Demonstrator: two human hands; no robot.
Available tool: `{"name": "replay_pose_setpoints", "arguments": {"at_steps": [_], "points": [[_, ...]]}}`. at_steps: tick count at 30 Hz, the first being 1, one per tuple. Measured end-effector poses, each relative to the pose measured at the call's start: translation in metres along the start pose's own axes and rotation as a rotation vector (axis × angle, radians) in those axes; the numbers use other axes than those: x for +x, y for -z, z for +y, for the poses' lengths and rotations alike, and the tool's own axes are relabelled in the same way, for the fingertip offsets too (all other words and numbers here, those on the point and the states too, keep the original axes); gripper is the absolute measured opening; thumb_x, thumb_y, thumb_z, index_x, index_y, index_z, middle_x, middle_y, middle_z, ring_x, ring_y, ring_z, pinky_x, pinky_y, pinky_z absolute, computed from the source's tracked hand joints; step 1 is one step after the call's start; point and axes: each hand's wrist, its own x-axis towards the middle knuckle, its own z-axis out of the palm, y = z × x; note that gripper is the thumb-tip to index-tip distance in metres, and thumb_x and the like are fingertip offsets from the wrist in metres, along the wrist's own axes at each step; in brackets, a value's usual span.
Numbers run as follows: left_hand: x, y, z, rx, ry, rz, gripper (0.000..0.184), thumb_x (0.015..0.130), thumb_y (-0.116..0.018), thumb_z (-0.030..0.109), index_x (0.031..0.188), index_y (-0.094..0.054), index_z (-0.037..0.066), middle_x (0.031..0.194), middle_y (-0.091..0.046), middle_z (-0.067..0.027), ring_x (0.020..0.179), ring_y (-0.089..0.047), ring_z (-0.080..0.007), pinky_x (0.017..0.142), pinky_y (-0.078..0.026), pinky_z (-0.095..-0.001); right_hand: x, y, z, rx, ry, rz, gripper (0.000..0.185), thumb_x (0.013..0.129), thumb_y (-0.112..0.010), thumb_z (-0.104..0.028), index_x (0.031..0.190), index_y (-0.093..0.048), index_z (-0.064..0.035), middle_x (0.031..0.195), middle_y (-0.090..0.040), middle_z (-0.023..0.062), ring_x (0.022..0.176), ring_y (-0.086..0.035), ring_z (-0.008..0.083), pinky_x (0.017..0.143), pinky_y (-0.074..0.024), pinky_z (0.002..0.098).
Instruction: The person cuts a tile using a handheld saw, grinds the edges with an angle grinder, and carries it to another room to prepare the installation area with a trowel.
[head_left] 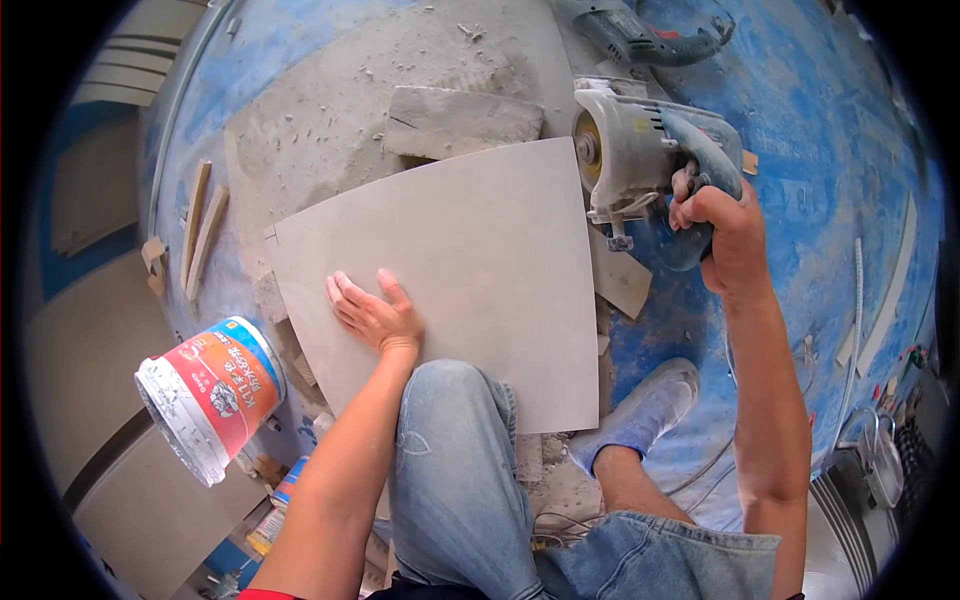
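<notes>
A large pale tile (480,250) lies over grey offcut pieces in the middle of the head view. My left hand (372,312) rests on its left part, palm down with the fingers spread. My right hand (722,228) is wrapped round the handle of a dusty circular saw (640,150). The saw is at the tile's upper right corner, with its round blade side facing left, near the tile's edge. Whether the blade touches the tile cannot be made out. My knee (450,400) is at the tile's near edge.
A second power tool (650,38) lies beyond the saw. An offcut (460,122) lies behind the tile. At left are wood strips (203,235) and a red and white bucket (212,395). Cables (700,475) run near my shoe (650,405) on the blue floor covering (800,170).
</notes>
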Motion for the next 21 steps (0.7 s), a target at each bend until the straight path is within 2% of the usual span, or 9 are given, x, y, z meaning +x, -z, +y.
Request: {"name": "replay_pose_setpoints", "arguments": {"at_steps": [13, 21], "points": [[0.0005, 0.0025, 0.0016, -0.028, 0.001, -0.012, 0.073, 0.095, -0.047, 0.045, 0.143, -0.032, -0.007, 0.148, -0.032, -0.0258, 0.14, -0.029, -0.0391, 0.116, -0.021, -0.0492, -0.0014, 0.0049, 0.0, -0.019, -0.026, -0.022, 0.024, 0.07, -0.054, -0.006, 0.092, -0.063, -0.0017, 0.073, -0.057, 0.0022, 0.064, -0.051, 0.0114, 0.061, -0.0424, 0.0266], [-0.0003, 0.0008, 0.0007, 0.01, -0.01, 0.019, 0.07, 0.096, -0.047, 0.046, 0.142, -0.034, -0.005, 0.147, -0.034, -0.0233, 0.138, -0.032, -0.0373, 0.115, -0.024, -0.0464, -0.0084, 0.0047, -0.0009, -0.027, -0.051, -0.014, 0.039, 0.067, -0.054, -0.005, 0.105, -0.061, -0.001, 0.073, -0.057, 0.0025, 0.063, -0.05, 0.0117, 0.061, -0.0419, 0.026]]}}
